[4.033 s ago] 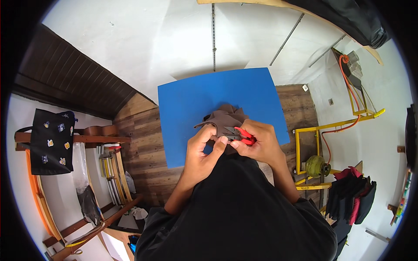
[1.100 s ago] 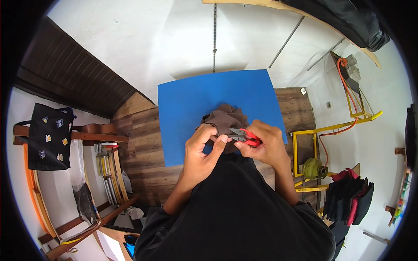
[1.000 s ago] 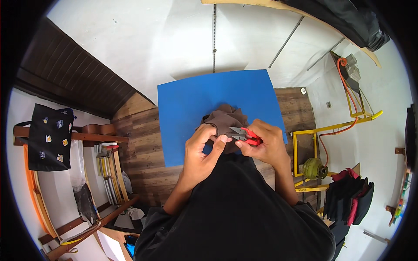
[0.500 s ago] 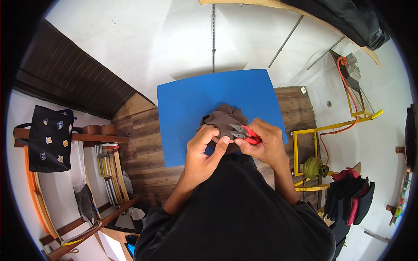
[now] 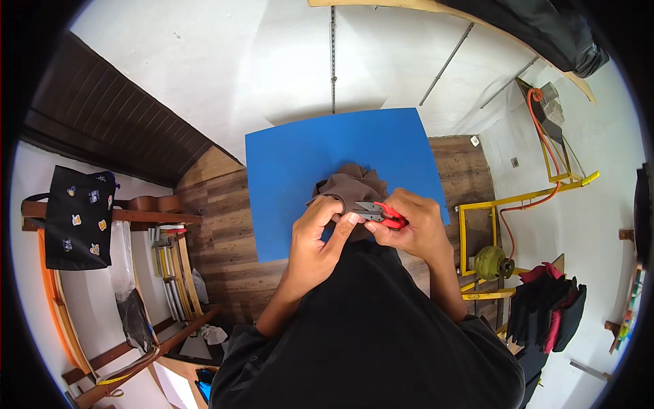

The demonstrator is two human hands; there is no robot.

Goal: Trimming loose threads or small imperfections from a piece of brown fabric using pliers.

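Centre of frame: left hand (image 5: pixel 315 235) fingers pinching brown cloth (image 5: pixel 349 189) bunched over blue mat (image 5: pixel 293 170). Right hand (image 5: pixel 412 228) fingers squeezing red snips (image 5: pixel 381 213), blades at cloth. Trimming step likely; next snip needs cloth held taut.

Both my forearms come up from the bottom, elbows bent, hands meeting in the middle. My left hand (image 5: pixel 319 235) is curled with thumb and fingers pinched together. My right hand (image 5: pixel 412 228) sits just beside it, fingers closed tight, knuckles up, fingertips nearly touching the left's.
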